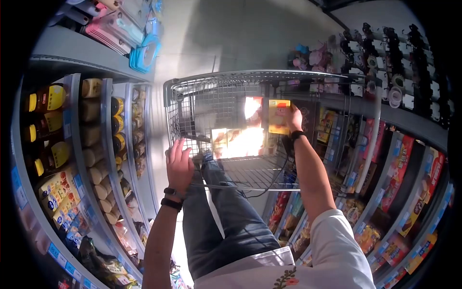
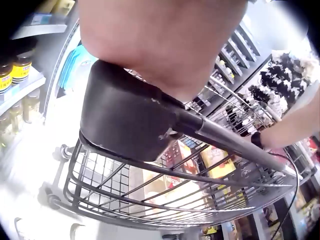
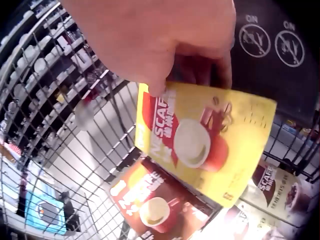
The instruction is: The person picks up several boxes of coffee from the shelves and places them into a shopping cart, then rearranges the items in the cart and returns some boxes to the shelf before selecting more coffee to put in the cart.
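My right hand (image 1: 296, 118) pinches the top edge of a yellow Nescafé coffee box (image 3: 245, 145) inside a wire shopping cart (image 1: 269, 73). In the right wrist view the thumb lies on its printed front, while the other fingers are partly hidden behind it. Below it is a red-brown Nescafé box (image 3: 172, 212), and pale Nescafé boxes (image 3: 282, 195) lie beside that one. Strong light washes out several box faces in the head view. My left hand (image 1: 180, 161) rests on the cart's black corner piece (image 2: 125, 115), its fingers extended over the rim.
Shelves with jars (image 1: 50, 118) stand on the left, and shelves of packaged goods (image 1: 394, 173) on the right. Hanging accessories (image 1: 380, 62) line the far right. A dark panel (image 3: 270, 75) forms one end of the cart. A thin black cord (image 1: 276, 180) loops near the cart's near side.
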The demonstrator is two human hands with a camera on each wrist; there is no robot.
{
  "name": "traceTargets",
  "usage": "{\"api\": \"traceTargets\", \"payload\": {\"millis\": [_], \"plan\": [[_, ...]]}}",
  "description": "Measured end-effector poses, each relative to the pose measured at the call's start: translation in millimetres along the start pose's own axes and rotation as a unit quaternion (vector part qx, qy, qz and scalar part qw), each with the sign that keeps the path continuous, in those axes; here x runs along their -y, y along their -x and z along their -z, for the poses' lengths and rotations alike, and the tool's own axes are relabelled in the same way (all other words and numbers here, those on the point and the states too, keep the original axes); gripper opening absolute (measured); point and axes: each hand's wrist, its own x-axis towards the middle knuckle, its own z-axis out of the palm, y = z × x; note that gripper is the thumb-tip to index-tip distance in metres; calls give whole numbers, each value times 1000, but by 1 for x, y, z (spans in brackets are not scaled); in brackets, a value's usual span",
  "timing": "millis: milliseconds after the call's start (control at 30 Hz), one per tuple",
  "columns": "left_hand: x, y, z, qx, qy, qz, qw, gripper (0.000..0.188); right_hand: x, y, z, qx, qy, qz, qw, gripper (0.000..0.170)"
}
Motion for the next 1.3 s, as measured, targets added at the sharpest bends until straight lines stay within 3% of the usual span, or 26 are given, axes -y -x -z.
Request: {"api": "traceTargets", "payload": {"millis": [67,100,200,400,467,700,800,867,967,1067,1133,1200,1300], "plan": [[1,-2,0,-1,-13,-12,1000,25,44,21,-3,-22,122,-67,990,40],[1,-2,-1,-4,-5,-12,1000,26,54,27,-9,-21,89,-58,994,36],[0,-5,-2,-10,6,-16,1000,25,25,11,-40,78,273,-31,958,39],[0,-10,0,-22,-18,-13,1000,21,10,1,-61,86,194,-117,970,51],[2,-13,0,-14,-17,-12,1000,22,-7,-2,-72,51,171,-89,980,58],[7,-8,-1,14,-40,-18,999,22,-30,10,-84,113,90,-40,989,65],[6,-8,-2,26,-63,-12,998,21,-14,17,-89,102,111,-88,985,73],[7,-7,-3,25,-66,-14,997,20,34,31,-88,56,201,-24,978,84],[4,-7,-3,28,-69,-15,997,18,71,41,-113,85,301,75,947,103],[3,-7,-3,21,-61,-14,998,18,90,52,-146,146,292,58,944,113],[6,-6,-6,15,-55,-14,998,17,77,53,-162,149,301,37,941,113],[8,-4,-5,9,-53,-13,998,16,50,49,-176,82,305,33,948,113],[11,-2,-4,23,-28,-3,999,13,67,46,-125,108,327,16,939,114]]}}
